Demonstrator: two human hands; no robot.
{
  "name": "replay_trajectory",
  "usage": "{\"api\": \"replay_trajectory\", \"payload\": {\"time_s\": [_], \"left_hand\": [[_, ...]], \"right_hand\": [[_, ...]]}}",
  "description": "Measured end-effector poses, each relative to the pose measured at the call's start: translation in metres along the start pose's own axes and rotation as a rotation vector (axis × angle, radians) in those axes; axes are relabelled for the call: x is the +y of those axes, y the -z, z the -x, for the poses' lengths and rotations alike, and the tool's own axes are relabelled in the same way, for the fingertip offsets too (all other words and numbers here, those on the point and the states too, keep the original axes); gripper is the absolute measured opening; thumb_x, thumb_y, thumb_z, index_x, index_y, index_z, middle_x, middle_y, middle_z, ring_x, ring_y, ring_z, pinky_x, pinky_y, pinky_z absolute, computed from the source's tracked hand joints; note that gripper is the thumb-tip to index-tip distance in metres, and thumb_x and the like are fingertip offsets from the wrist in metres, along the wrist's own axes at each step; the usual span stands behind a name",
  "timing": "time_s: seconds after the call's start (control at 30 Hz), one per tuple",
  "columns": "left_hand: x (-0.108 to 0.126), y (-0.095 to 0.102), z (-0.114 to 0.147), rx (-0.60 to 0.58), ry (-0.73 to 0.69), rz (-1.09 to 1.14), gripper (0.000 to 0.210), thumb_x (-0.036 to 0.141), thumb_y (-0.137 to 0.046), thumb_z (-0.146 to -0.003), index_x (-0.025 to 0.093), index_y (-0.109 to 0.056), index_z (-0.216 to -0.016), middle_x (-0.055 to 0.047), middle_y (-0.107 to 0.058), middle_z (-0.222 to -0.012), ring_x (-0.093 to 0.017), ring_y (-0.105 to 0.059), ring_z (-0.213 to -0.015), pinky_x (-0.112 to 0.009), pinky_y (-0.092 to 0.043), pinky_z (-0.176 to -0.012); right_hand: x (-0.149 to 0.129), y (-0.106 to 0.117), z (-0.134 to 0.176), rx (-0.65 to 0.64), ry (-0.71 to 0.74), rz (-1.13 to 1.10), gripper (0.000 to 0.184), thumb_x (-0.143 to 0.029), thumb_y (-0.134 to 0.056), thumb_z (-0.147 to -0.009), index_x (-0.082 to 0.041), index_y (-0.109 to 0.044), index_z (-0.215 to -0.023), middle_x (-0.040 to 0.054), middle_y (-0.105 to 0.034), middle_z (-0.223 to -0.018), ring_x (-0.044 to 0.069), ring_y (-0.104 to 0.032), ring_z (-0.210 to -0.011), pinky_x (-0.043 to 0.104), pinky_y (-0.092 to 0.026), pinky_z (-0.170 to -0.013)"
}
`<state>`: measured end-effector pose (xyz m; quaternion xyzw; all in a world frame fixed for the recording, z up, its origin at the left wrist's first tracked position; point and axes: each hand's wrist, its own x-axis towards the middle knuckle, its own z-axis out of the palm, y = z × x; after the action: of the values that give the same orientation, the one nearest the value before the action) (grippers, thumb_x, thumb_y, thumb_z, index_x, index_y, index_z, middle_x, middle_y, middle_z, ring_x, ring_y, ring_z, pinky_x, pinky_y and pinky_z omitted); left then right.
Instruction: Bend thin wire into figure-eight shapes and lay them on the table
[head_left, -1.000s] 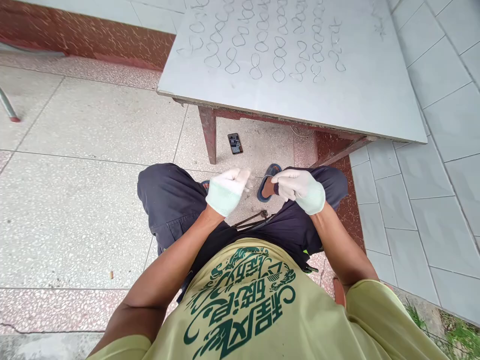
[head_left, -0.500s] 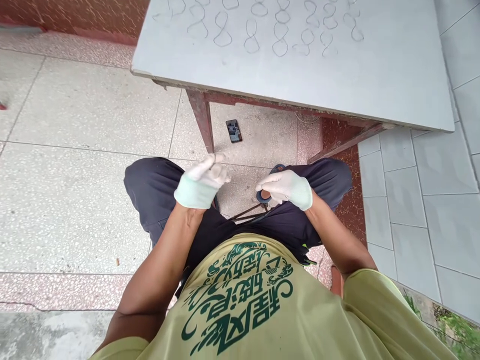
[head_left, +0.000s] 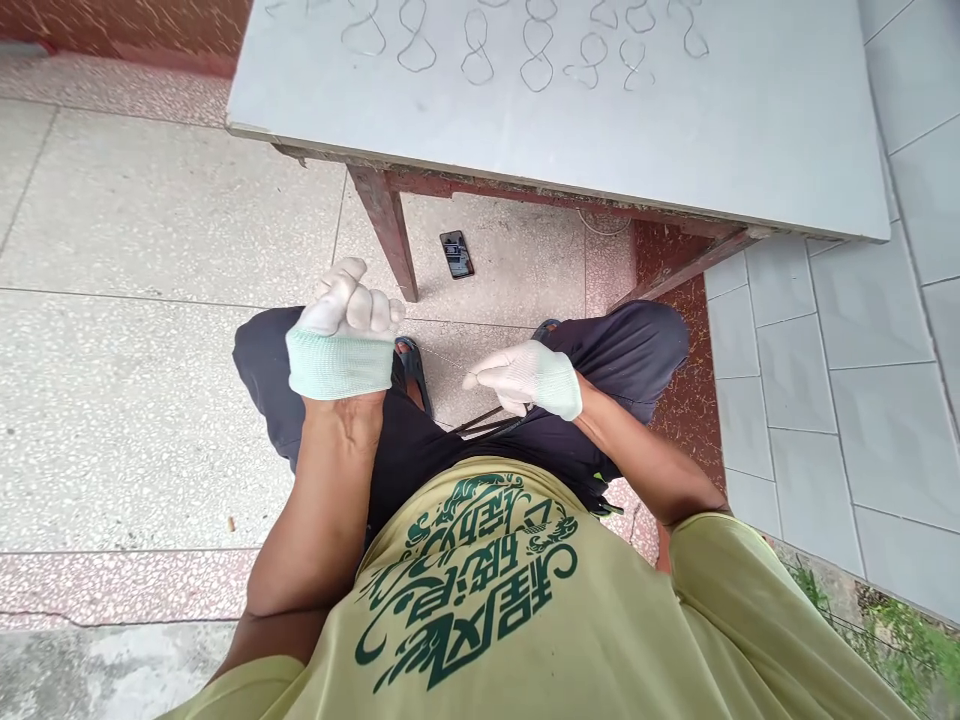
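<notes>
My left hand (head_left: 346, 305), in a white knit glove with a pale green cuff, is raised above my left knee with its fingers curled closed. My right hand (head_left: 517, 378), gloved the same way, pinches thumb and fingers together over my lap. Between the hands runs a faint thin wire (head_left: 439, 352), barely visible against the floor; its ends disappear into the gloves. Several thin wire pieces bent into figure-eights lie in rows on the white tabletop, one of them a closed figure-eight wire (head_left: 537, 55) close to the middle.
The white table (head_left: 675, 150) stands ahead on reddish legs. A phone (head_left: 457, 254) lies on the speckled floor (head_left: 150, 400) beneath its front edge. Grey tiles (head_left: 885, 400) are at the right. A sandalled foot (head_left: 411, 370) shows between my knees.
My left hand has moved left and up, its fingers curling tighter. My right hand has shifted left, still pinched. The view has tilted slightly, so the table sits higher.
</notes>
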<state>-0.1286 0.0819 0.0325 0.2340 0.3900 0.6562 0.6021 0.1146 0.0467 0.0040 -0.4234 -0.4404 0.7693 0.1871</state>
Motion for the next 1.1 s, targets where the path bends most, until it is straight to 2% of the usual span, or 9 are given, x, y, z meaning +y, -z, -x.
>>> {"api": "replay_trajectory", "payload": {"time_s": [0.2, 0.4, 0.5, 0.63, 0.7, 0.77, 0.9, 1.0, 1.1], "left_hand": [[0.009, -0.011, -0.008, 0.020, -0.012, 0.051, 0.029, 0.037, -0.059, -0.119, 0.028, -0.070, -0.094, 0.005, -0.048, -0.060, -0.015, -0.053, -0.058, -0.030, -0.056, -0.073], [-0.001, -0.026, 0.002, -0.104, 0.143, -0.074, 0.058, 0.081, -0.068, -0.102, 0.025, -0.079, -0.096, -0.010, -0.080, -0.093, -0.027, -0.080, -0.093, -0.039, -0.067, -0.082], [-0.022, -0.023, 0.013, -0.181, 0.193, -0.099, 0.057, 0.077, -0.079, -0.096, 0.022, -0.083, -0.108, -0.015, -0.085, -0.114, -0.028, -0.083, -0.104, -0.041, -0.069, -0.094], [-0.045, -0.017, 0.025, -0.142, 0.122, -0.253, 0.048, 0.059, -0.097, -0.083, 0.017, -0.083, -0.102, -0.012, -0.087, -0.099, -0.025, -0.085, -0.090, -0.037, -0.069, -0.086], [-0.046, -0.017, 0.026, -0.104, 0.102, -0.317, 0.047, 0.058, -0.096, -0.084, 0.015, -0.082, -0.098, -0.012, -0.086, -0.090, -0.026, -0.085, -0.083, -0.037, -0.069, -0.079], [-0.042, -0.016, 0.023, -0.054, 0.086, -0.328, 0.047, 0.058, -0.092, -0.088, 0.014, -0.082, -0.100, -0.012, -0.085, -0.088, -0.026, -0.084, -0.080, -0.036, -0.069, -0.075], [-0.028, -0.015, 0.014, 0.042, -0.019, -0.268, 0.043, 0.056, -0.091, -0.092, 0.015, -0.082, -0.103, -0.012, -0.085, -0.092, -0.027, -0.085, -0.084, -0.039, -0.070, -0.079], [-0.022, -0.017, 0.013, 0.050, -0.146, -0.260, 0.044, 0.058, -0.095, -0.089, 0.017, -0.083, -0.099, -0.013, -0.085, -0.101, -0.030, -0.086, -0.091, -0.045, -0.072, -0.087], [-0.020, -0.023, 0.020, 0.071, -0.307, -0.304, 0.046, 0.062, -0.094, -0.089, 0.019, -0.086, -0.102, -0.011, -0.086, -0.104, -0.028, -0.086, -0.089, -0.046, -0.073, -0.090]], "right_hand": [[0.001, -0.009, -0.003, 0.072, 0.055, -0.132, 0.031, -0.046, -0.083, -0.089, -0.017, -0.082, -0.101, -0.0135, -0.039, -0.038, 0.010, -0.036, -0.035, 0.024, -0.032, -0.042], [0.009, -0.001, -0.005, 0.073, 0.194, -0.265, 0.048, -0.061, -0.089, -0.087, -0.017, -0.079, -0.104, -0.0166, -0.035, -0.039, 0.008, -0.024, -0.037, 0.027, -0.038, -0.047], [0.009, 0.000, -0.009, 0.063, 0.205, -0.302, 0.050, -0.062, -0.089, -0.087, -0.017, -0.078, -0.105, -0.0171, -0.035, -0.039, 0.008, -0.023, -0.036, 0.027, -0.037, -0.046], [0.006, 0.000, -0.013, 0.023, 0.218, -0.300, 0.048, -0.061, -0.089, -0.086, -0.018, -0.078, -0.103, -0.0176, -0.034, -0.038, 0.009, -0.023, -0.035, 0.028, -0.041, -0.046], [0.003, 0.000, -0.013, 0.016, 0.209, -0.252, 0.050, -0.062, -0.089, -0.088, -0.017, -0.079, -0.106, -0.0171, -0.037, -0.040, 0.009, -0.027, -0.036, 0.029, -0.048, -0.051], [-0.002, 0.002, -0.009, 0.048, 0.209, -0.181, 0.055, -0.065, -0.089, -0.088, -0.017, -0.079, -0.113, -0.0130, -0.052, -0.047, 0.011, -0.043, -0.040, 0.031, -0.056, -0.059], [-0.017, 0.017, 0.000, 0.208, 0.337, -0.039, 0.065, -0.076, -0.087, -0.090, -0.018, -0.078, -0.117, 0.0047, -0.084, -0.091, 0.019, -0.079, -0.079, 0.036, -0.064, -0.084], [-0.028, 0.034, 0.004, 0.271, 0.440, 0.007, 0.073, -0.088, -0.068, -0.098, -0.019, -0.079, -0.121, 0.0089, -0.085, -0.103, 0.023, -0.082, -0.091, 0.043, -0.065, -0.097], [-0.040, 0.047, 0.003, 0.292, 0.505, 0.183, 0.068, -0.079, -0.065, -0.103, -0.020, -0.077, -0.136, 0.0121, -0.084, -0.122, 0.027, -0.082, -0.109, 0.049, -0.063, -0.110]]}}
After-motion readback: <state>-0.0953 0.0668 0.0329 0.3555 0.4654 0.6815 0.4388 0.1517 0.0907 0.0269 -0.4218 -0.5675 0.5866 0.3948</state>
